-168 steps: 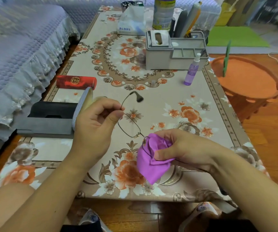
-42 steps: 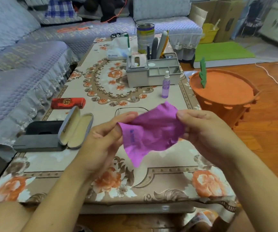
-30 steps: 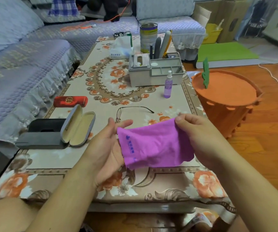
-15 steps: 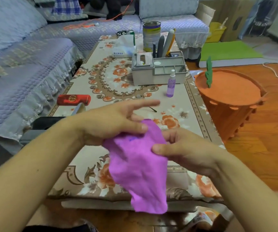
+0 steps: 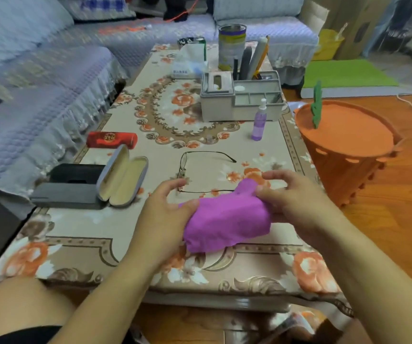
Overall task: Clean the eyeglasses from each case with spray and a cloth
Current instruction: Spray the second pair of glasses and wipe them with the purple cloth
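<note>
Left hand and right hand gripping purple cloth (bunched), eyeglasses just beyond on table

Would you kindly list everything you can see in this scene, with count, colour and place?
cloth: 1, purple, held between both hands
eyeglasses: 1, thin dark frame, on table beyond the hands
open case: 1, grey, cream lining, table left
red case: 1, red, behind open case
black case: 1, black, left edge
spray bottle: 1, purple, before organiser
organiser: 1, grey, table far end
basket: 1, orange, floor right
left hand: 1, grips cloth
right hand: 1, pinches cloth
</note>
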Demonstrator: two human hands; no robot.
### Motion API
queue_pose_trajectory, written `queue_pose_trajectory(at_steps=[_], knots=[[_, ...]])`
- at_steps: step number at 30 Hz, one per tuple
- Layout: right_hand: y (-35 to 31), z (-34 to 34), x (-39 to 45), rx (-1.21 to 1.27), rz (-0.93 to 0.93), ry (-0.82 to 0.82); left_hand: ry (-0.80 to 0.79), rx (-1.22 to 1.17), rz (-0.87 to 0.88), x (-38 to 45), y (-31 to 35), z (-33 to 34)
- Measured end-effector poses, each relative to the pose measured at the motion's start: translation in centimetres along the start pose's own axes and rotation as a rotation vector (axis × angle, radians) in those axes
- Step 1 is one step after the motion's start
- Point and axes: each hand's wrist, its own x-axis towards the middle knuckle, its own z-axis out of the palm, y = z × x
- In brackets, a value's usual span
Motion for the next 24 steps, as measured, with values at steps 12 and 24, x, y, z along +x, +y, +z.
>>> queue_pose_trajectory(at_steps=[12,24], knots=[[-0.6,-1.5,-0.5,0.057,-0.174,-0.049,-0.115,-0.315,0.005,0.8,2.1,-2.7],[-0.8,-1.1,-0.7,-0.201,-0.359,0.133,0.229,0.055,0.283,-1.0,3.1,-1.4]])
